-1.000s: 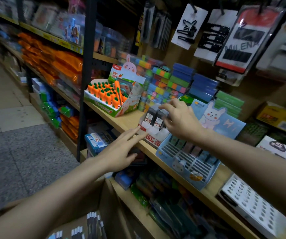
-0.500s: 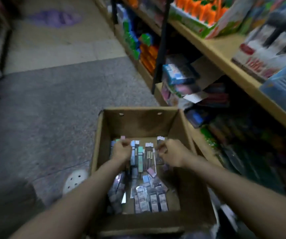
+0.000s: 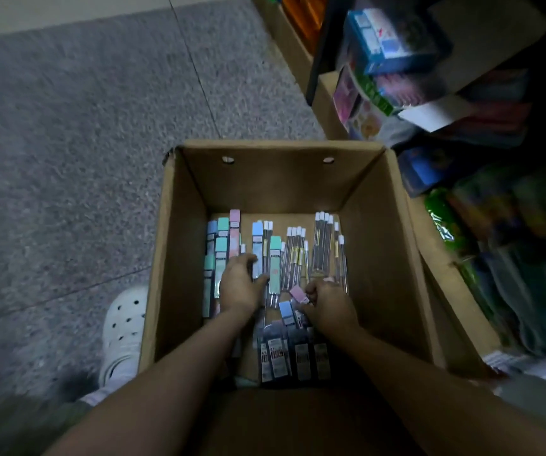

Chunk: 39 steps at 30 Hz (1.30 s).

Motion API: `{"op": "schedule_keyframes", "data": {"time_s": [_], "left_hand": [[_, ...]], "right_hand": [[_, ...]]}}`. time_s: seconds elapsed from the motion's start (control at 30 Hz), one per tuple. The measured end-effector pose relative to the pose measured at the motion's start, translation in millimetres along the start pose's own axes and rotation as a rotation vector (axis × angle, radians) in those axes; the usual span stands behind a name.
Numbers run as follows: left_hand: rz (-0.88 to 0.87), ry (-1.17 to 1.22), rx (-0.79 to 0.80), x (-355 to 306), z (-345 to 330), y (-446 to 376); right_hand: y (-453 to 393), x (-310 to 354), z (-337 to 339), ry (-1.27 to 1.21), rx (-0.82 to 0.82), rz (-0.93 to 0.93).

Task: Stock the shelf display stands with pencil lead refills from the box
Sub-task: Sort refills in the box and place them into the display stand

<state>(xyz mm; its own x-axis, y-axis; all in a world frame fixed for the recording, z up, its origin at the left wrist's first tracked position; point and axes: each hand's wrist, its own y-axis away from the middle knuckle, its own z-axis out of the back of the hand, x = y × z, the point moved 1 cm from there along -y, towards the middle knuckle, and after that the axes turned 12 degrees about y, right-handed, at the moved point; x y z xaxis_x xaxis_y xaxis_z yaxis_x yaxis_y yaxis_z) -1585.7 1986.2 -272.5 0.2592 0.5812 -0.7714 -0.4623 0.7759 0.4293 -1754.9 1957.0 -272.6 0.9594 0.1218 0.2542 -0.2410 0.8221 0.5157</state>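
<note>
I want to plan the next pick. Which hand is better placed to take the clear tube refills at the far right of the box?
The right hand, probably. It lies just below the clear tube refills, while the left hand rests on the pastel packs on the other side of the box.

— What do you have in the box [image 3: 377, 245]?

— I see an open brown cardboard carton on the floor, pencil lead refills [image 3: 293, 255] lying flat on its bottom.

— Sorted?

— Roughly: pastel cases [image 3: 222, 245] at the left, clear white-capped tubes [image 3: 326, 245] at the far right, dark packs [image 3: 293, 355] along my near side.
</note>
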Motion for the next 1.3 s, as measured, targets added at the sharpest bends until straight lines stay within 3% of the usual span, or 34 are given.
{"op": "schedule_keyframes", "data": {"time_s": [0.13,0.33,0.67,0.77,0.93,1.1,1.3], "left_hand": [[-0.019,-0.075,-0.093,-5,-8,-11],[0.046,-0.132,-0.092,-11,-11,-15],[0.206,-0.175,0.066,3,-3,29],[0.243,-0.021,0.078,-2,2,44],[0.443,0.559,0.216,-17,4,73],[0.502,0.774,0.345,-20,10,84],[0.485,0.819,0.492,-20,17,88]], "right_hand": [[-10,1,-5,0.004,-0.033,-0.009],[-12,6,2,0.039,-0.174,-0.023],[18,11,36,-0.237,-0.258,0.043],[31,10,41,-0.391,-0.210,-0.004],[45,10,45,-0.708,-0.098,-0.095],[59,12,46,-0.811,-0.048,-0.056],[58,13,44,-0.778,-0.010,-0.025]]}}
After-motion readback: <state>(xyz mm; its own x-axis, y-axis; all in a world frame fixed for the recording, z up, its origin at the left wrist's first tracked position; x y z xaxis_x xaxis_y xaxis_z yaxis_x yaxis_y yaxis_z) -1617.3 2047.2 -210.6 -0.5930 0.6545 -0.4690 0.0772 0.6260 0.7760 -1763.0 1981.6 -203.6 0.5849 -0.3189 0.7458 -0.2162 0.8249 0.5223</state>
